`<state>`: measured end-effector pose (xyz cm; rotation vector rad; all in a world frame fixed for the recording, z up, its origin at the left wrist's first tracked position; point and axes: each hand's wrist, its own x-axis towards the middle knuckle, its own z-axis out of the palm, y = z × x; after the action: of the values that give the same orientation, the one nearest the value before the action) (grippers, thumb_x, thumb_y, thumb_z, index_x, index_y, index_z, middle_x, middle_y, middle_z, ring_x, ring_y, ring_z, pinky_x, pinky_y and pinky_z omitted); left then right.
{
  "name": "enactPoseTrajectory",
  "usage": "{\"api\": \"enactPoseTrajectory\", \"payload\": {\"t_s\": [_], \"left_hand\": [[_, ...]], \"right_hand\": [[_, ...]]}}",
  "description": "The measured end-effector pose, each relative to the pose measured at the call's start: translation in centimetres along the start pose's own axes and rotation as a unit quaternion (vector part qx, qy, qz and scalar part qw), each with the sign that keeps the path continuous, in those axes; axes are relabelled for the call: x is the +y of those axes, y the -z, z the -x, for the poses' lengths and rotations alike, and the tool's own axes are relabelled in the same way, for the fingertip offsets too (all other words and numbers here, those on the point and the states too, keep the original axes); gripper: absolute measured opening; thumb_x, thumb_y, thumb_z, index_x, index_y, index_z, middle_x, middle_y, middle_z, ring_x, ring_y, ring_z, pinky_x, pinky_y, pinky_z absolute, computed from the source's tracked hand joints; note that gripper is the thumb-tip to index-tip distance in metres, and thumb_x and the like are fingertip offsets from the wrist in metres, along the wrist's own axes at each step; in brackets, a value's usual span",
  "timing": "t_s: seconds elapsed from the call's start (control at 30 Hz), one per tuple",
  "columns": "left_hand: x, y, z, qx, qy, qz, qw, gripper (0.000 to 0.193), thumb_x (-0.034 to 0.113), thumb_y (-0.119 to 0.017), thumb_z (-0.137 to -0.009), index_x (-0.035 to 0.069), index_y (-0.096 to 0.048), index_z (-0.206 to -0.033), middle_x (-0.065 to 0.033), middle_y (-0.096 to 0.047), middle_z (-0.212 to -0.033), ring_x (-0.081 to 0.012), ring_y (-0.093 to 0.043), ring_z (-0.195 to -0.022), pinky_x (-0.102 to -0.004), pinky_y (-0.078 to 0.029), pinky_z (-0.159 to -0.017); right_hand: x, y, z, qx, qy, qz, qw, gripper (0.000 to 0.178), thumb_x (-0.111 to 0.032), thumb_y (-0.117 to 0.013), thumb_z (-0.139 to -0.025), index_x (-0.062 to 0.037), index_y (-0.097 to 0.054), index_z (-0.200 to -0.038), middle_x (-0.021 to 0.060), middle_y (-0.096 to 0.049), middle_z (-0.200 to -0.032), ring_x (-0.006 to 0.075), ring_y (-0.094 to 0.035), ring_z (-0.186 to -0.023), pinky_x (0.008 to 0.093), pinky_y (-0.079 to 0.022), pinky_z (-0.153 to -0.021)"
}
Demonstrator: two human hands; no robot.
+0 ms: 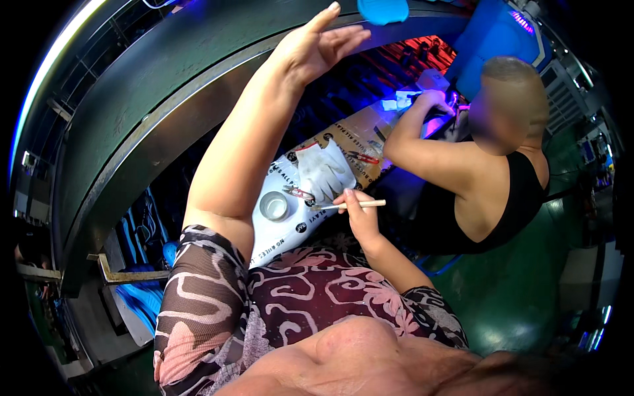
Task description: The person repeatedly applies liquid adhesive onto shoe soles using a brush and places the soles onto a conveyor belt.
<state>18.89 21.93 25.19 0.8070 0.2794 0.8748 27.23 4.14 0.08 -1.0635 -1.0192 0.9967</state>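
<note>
My left hand (323,46) is raised over the metal edge of a dark green belt (178,59), its fingers stretched out and nothing in them. Close to its fingertips lies a bright blue rounded piece (383,9) on the belt. In my right hand (360,214) is a thin brush (370,204) with a pale wooden handle, bristles pointing left over the printed white sheet (274,241). Left of the brush stands a small round cup (273,206) with clear or pale contents. Beside the cup lie red-handled thread snips (298,193), and beyond them a white work glove (323,173).
A person in a black sleeveless top (508,198) works at my right, hands under violet light. More red-handled snips (364,157) lie on brown cardboard (366,129) near that person's arm. Blue pieces (142,303) are stacked at lower left, under the belt.
</note>
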Motion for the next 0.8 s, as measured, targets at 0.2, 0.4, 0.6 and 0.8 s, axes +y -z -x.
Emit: {"api": "enactPoseTrajectory", "payload": {"t_s": [0.2, 0.4, 0.6, 0.8], "left_hand": [[-4.9, 2.4, 6.8, 0.007, -0.106, -0.192, 0.976, 0.056, 0.028, -0.057, -0.084, 0.004, -0.033, -0.13, -0.0077, -0.053, -0.07, -0.0158, -0.053, -0.065, -0.0299, -0.047, -0.068], [-7.5, 20.8, 25.9, 0.255, 0.032, -0.52, 0.815, 0.044, 0.015, -0.057, -0.081, 0.004, -0.045, -0.122, -0.0049, -0.058, -0.083, -0.0115, -0.055, -0.066, -0.0226, -0.044, -0.061], [-10.1, 27.4, 47.0, 0.535, 0.272, -0.7, 0.387, 0.077, 0.04, -0.061, -0.075, 0.005, -0.024, -0.133, -0.024, -0.055, -0.109, -0.0361, -0.055, -0.099, -0.0403, -0.045, -0.079], [-18.6, 34.7, 56.0, 0.606, 0.036, -0.519, 0.602, 0.057, 0.022, -0.06, -0.078, 0.001, -0.033, -0.124, -0.0163, -0.053, -0.105, -0.025, -0.058, -0.073, -0.0345, -0.047, -0.058]], "right_hand": [[1.7, 0.4, 0.3, -0.004, -0.02, -0.002, 1.0, 0.034, -0.023, -0.047, -0.09, 0.0015, -0.059, -0.07, 0.0049, -0.056, -0.063, 0.0099, -0.048, -0.058, 0.0229, -0.04, -0.057], [2.8, 0.2, -0.2, -0.046, -0.019, -0.043, 0.998, 0.034, -0.024, -0.048, -0.09, 0.0004, -0.062, -0.072, 0.0022, -0.056, -0.063, 0.0072, -0.049, -0.056, 0.0206, -0.039, -0.053], [3.8, -2.3, 0.3, -0.09, -0.046, -0.059, 0.993, 0.034, -0.025, -0.047, -0.09, 0.001, -0.061, -0.073, 0.0028, -0.056, -0.063, 0.0078, -0.049, -0.056, 0.0201, -0.04, -0.054], [3.3, -3.2, 0.4, -0.128, -0.075, 0.011, 0.989, 0.035, -0.026, -0.046, -0.091, 0.0007, -0.061, -0.074, 0.003, -0.056, -0.065, 0.0075, -0.049, -0.059, 0.0201, -0.039, -0.057]]}}
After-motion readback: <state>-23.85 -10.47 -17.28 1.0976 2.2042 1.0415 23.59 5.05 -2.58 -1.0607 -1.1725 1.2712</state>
